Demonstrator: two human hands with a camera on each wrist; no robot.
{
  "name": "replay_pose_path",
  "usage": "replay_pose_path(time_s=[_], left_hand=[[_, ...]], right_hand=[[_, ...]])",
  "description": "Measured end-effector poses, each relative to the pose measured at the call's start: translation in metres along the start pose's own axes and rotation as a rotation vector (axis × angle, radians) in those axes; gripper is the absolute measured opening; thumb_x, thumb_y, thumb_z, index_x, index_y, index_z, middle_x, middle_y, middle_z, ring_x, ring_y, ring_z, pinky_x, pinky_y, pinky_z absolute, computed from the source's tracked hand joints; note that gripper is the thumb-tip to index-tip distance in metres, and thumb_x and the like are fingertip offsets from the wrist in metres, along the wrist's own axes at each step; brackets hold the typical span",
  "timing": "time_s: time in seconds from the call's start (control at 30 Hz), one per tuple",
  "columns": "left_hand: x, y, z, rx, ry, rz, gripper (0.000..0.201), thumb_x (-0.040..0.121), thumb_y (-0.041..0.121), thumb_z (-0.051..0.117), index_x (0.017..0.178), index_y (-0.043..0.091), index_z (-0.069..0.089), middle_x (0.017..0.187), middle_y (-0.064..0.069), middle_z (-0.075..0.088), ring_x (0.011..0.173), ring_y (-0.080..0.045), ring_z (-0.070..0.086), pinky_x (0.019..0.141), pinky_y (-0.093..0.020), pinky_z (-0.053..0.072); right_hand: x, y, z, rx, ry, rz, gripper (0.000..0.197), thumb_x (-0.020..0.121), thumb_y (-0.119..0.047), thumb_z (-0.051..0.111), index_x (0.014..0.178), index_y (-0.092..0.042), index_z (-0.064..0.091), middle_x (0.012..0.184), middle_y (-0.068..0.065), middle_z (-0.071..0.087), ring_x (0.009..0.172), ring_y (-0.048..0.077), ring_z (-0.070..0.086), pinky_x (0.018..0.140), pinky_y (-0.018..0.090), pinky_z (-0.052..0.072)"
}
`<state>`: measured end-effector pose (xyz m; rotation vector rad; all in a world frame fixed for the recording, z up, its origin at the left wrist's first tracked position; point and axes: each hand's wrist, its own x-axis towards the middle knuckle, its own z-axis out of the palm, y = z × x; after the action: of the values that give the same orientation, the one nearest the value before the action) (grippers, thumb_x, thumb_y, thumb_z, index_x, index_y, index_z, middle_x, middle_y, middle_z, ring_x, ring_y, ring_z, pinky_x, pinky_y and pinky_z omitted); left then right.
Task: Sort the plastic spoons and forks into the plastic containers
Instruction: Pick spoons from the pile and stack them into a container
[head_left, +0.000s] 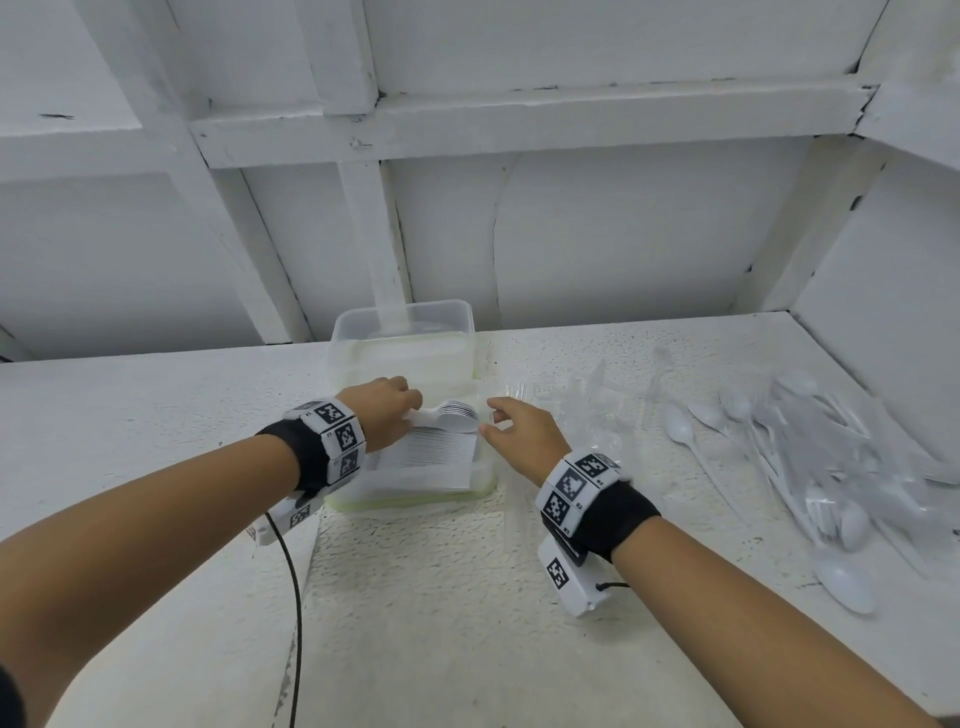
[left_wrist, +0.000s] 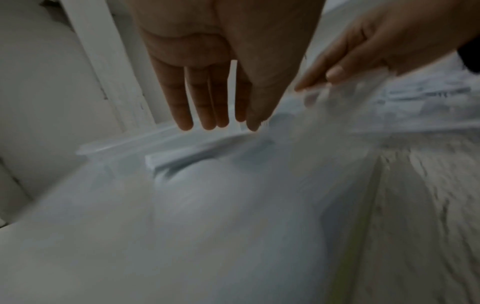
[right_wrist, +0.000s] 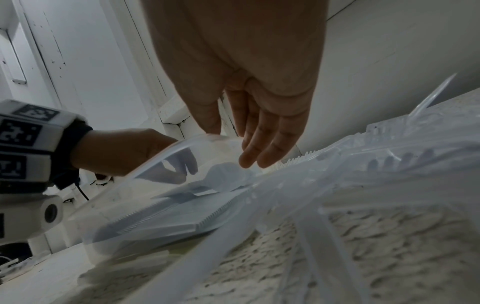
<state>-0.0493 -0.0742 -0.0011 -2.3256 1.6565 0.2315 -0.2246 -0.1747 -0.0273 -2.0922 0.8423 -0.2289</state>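
A clear container (head_left: 484, 475) holds rows of stacked white spoons (head_left: 457, 415). My left hand (head_left: 400, 410) reaches over them with straight fingers, the tips touching the top stack (left_wrist: 207, 148). My right hand (head_left: 493, 423) hovers at the container's right rim (right_wrist: 166, 152), fingers and thumb relaxed and holding nothing that I can make out. A second clear container (head_left: 405, 327) stands just behind the first. Clear plastic forks (head_left: 571, 395) lie right of the containers, and in the right wrist view these forks (right_wrist: 363, 164) spread under my right hand (right_wrist: 233, 148).
A loose pile of white spoons and forks (head_left: 831, 467) covers the right end of the white shelf (head_left: 415, 597). A white wall with beams rises directly behind the containers. A black cable (head_left: 296, 597) hangs from my left wrist.
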Motion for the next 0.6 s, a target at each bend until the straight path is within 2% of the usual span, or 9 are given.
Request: replay_pose_path(time_s=[0.07,0.17,0.27,0.33,0.47,0.53,0.6], left_hand=[[-0.006,-0.003,-0.01,-0.076,0.029,-0.021,0.033,0.096,0.029,0.045,0.127,0.018,0.05,0.13,-0.004,0.048,0.116,-0.022,0.049,0.089,-0.033,0.044],[-0.015,0.003,-0.028,-0.228,0.129,-0.034,0.028,0.095,0.029,0.049,0.118,0.016,0.058,0.12,-0.004,0.055,0.103,-0.02,0.055,0.087,-0.028,0.042],[-0.017,0.036,-0.052,-0.385,0.226,0.043,0.023,0.093,0.026,0.052,0.108,0.013,0.064,0.107,-0.003,0.062,0.093,-0.018,0.059,0.083,-0.024,0.043],[-0.012,0.072,-0.064,-0.472,0.24,0.137,0.021,0.093,0.026,0.053,0.105,0.013,0.065,0.103,-0.002,0.065,0.089,-0.016,0.061,0.081,-0.022,0.044],[0.02,0.16,-0.072,-0.556,0.19,0.288,0.023,0.094,0.024,0.051,0.108,0.012,0.066,0.108,-0.002,0.067,0.093,-0.013,0.059,0.08,-0.019,0.039],[0.046,0.202,-0.069,-0.553,0.101,0.294,0.026,0.095,0.024,0.047,0.111,0.011,0.064,0.114,-0.004,0.066,0.101,-0.017,0.059,0.084,-0.023,0.039],[0.073,0.237,-0.062,-0.551,0.013,0.245,0.024,0.095,0.021,0.046,0.106,0.011,0.064,0.116,-0.008,0.064,0.1,-0.022,0.058,0.082,-0.026,0.04]], right_hand=[[-0.002,0.002,-0.002,0.031,0.005,0.001,0.045,0.094,-0.024,0.051,0.137,-0.012,0.043,0.127,0.007,0.055,0.118,0.019,0.051,0.094,0.022,0.037],[-0.007,0.01,-0.016,0.076,0.018,-0.002,0.041,0.094,-0.027,0.051,0.133,-0.013,0.049,0.118,0.005,0.06,0.111,0.019,0.055,0.091,0.023,0.039],[-0.014,0.03,-0.046,0.067,0.038,0.005,0.033,0.094,-0.027,0.052,0.123,-0.015,0.058,0.112,0.004,0.063,0.101,0.018,0.061,0.086,0.023,0.045],[-0.02,0.047,-0.07,0.02,0.07,0.015,0.028,0.093,-0.024,0.053,0.118,-0.014,0.062,0.109,0.005,0.066,0.096,0.016,0.062,0.084,0.023,0.045],[-0.034,0.087,-0.118,-0.084,0.129,0.102,0.024,0.093,-0.018,0.053,0.113,-0.01,0.064,0.108,0.006,0.067,0.095,0.019,0.063,0.085,0.026,0.046],[-0.042,0.111,-0.139,-0.104,0.154,0.172,0.024,0.092,-0.017,0.053,0.113,-0.009,0.064,0.109,0.009,0.067,0.098,0.022,0.063,0.088,0.03,0.047],[-0.05,0.132,-0.157,-0.132,0.174,0.224,0.024,0.092,-0.016,0.053,0.112,-0.008,0.064,0.108,0.01,0.067,0.099,0.023,0.062,0.09,0.031,0.047]])
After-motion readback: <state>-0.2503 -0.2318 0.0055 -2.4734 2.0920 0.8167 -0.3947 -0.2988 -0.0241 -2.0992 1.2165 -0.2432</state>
